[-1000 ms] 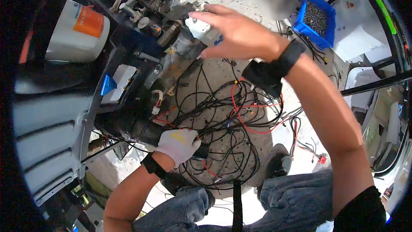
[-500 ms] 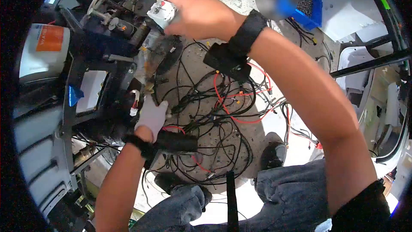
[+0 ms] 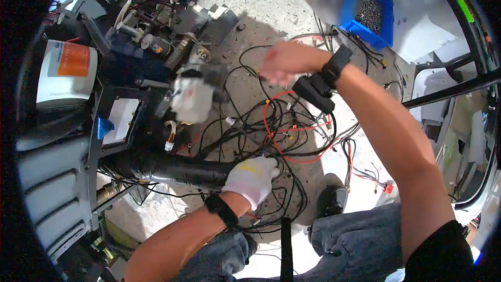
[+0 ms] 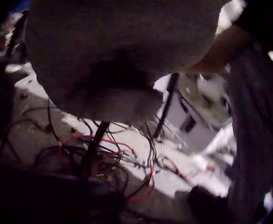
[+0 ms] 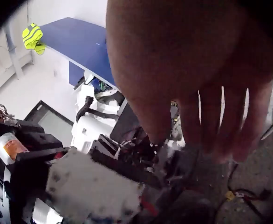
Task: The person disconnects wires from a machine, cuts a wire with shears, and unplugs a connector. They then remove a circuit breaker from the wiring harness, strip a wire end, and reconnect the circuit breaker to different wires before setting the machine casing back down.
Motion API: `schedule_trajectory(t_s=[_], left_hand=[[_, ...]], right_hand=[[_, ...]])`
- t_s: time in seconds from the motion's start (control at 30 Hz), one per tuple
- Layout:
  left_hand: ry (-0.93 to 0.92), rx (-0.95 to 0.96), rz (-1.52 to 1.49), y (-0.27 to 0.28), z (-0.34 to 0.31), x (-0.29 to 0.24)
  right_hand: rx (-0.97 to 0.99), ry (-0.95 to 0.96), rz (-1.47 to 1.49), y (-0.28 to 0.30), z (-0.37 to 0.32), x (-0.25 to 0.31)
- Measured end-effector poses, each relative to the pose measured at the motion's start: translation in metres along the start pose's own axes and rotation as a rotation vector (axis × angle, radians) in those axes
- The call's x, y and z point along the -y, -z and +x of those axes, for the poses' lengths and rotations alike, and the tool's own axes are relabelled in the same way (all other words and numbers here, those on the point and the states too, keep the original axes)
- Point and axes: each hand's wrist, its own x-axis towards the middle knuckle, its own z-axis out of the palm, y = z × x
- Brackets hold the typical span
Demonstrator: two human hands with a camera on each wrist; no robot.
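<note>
My gloved left hand (image 3: 251,178), fingers curled, grips a black cable (image 4: 97,144) low over the tangled wires, beside the end of a thick black-wrapped tube (image 3: 177,171). The part of the cable inside the fist is hidden. My bare right hand (image 3: 289,61) hangs above the wires, blurred, its fingers fairly straight and empty. Left of it, apart from the fingers, a boxy white part (image 3: 192,100) shows with motion blur; in the right wrist view the same white part (image 5: 90,189) lies below and left of that hand.
Black and red wires (image 3: 271,130) spread over the floor between my shoes. A blue bin (image 3: 386,21) of small metal pieces stands at the upper right. On the left are a dark metal frame (image 3: 96,120), a white-and-orange container (image 3: 68,73) and mechanical parts (image 3: 167,47).
My right hand has let go of the white part and moved right and down; the part sits lower. My left hand went up-left among the wires, then came back down-right with fingers curled.
</note>
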Motion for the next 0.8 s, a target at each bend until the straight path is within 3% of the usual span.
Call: schedule_trajectory(t_s=[0.17, 0.23, 0.4, 0.47, 0.5, 0.57, 0.67, 0.7, 0.8], left_hand=[[-0.017, -0.011, -0.082, -0.01, -0.006, 0.0], [0.032, 0.021, -0.206, -0.011, -0.007, -0.007], [0.046, 0.22, -0.153, -0.028, -0.011, -0.01], [-0.05, 0.125, -0.24, -0.028, -0.012, -0.011], [-0.059, 0.124, -0.242, -0.03, -0.01, -0.009], [-0.172, -0.182, -0.258, -0.03, -0.005, -0.002], [-0.087, -0.034, -0.284, -0.007, -0.003, 0.0], [-0.131, -0.052, -0.282, -0.003, -0.001, 0.003], [-0.126, -0.136, -0.344, 0.022, -0.002, -0.004]], right_hand=[[0.268, 0.046, -0.114, -0.058, 0.0, -0.004], [0.526, -0.112, 0.446, -0.08, -0.008, 0.0], [0.692, -0.016, 0.581, -0.084, -0.025, 0.001], [0.607, -0.01, 0.584, -0.058, -0.04, 0.005], [0.445, -0.026, 0.513, -0.044, -0.051, 0.011], [0.204, 0.065, 0.342, -0.018, -0.066, 0.013], [-0.176, 0.119, 0.076, 0.011, -0.097, 0.026], [-0.262, -0.081, 0.066, 0.022, -0.115, 0.048], [-0.327, 0.385, -0.392, 0.036, -0.13, 0.027]])
